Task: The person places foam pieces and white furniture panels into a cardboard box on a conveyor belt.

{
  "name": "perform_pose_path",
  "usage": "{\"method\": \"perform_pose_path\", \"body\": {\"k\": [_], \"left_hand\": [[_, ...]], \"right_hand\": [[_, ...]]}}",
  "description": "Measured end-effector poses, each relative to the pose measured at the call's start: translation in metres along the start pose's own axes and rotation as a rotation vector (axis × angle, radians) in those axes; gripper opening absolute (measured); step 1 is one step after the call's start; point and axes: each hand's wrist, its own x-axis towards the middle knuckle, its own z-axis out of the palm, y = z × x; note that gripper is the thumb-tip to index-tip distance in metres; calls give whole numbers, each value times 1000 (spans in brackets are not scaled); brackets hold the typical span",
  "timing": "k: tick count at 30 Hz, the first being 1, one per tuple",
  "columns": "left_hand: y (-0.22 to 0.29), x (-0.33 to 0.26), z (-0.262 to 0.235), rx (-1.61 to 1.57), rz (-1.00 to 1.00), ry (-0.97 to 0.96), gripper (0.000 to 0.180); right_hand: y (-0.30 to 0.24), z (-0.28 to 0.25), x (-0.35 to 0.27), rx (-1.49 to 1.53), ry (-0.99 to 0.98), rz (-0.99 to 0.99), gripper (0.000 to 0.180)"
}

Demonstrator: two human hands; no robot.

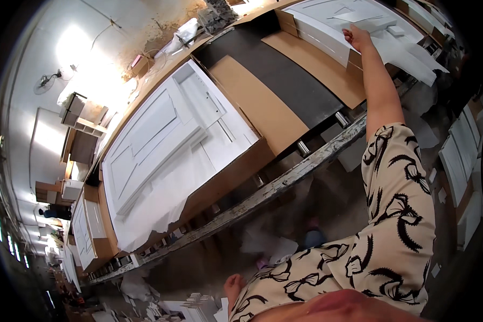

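White panels lie in the far box, ahead of me and to my right, on the long roller worktop. It runs slantwise past me, its near rail worn and metal rollers showing. Nearer, the middle box holds a grooved panel over white lining with a ragged near edge. Further left stands another box with white boards inside. Between the middle and far boxes, cardboard flaps lie over a dark strip. White foam drapes over the far box's near right side. A thin sheet lies over the panels there. My right grip is just beside it, fingers curled; I cannot tell whether it pinches anything. My left grip is low by my side, fingers bent; I cannot tell whether it holds anything.
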Motion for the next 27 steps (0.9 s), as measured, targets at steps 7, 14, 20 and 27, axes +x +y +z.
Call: {"method": "perform_pose_path", "body": {"k": [7,14,20,27], "left_hand": [[-22,-13,35,10,15,34,21],[-69,30,-6,49,130,-57,20],[-126,92,-56,111,93,19,19],[-211,139,-101,148,51,291,20]], "right_hand": [[105,13,-190,-214,-554,244,25],[211,-41,-388,-467,-1017,698,20],[366,-66,-543,-1892,-1751,122,26],[489,-23,-587,-1741,-1635,136,29]]}}
